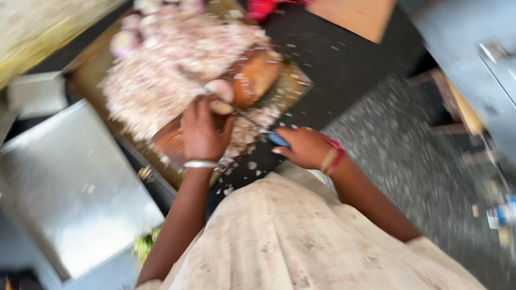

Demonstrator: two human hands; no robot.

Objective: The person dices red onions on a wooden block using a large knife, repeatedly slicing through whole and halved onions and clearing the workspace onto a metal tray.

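The left hand point(201, 131) presses down on a peeled onion point(220, 96) at the near edge of the cutting board point(177, 147), fingers curled over it; the right hand point(303, 147) is closed around the blue handle of a knife point(252, 121), whose blade runs up-left toward the onion. The onion sits just beside a large heap of chopped onion point(166, 70) that covers most of the board; small bits are scattered on the dark tabletop point(333, 64). The picture is blurred, so the exact blade edge is hard to tell.

To cut well here, I judge the left fingertips should stay tucked back with knuckles guiding the blade; the onion should rest steady and not roll; strokes should stay short, since the heap crowds the free space; a steel tray point(70, 188) lies to the left, apart from the board.
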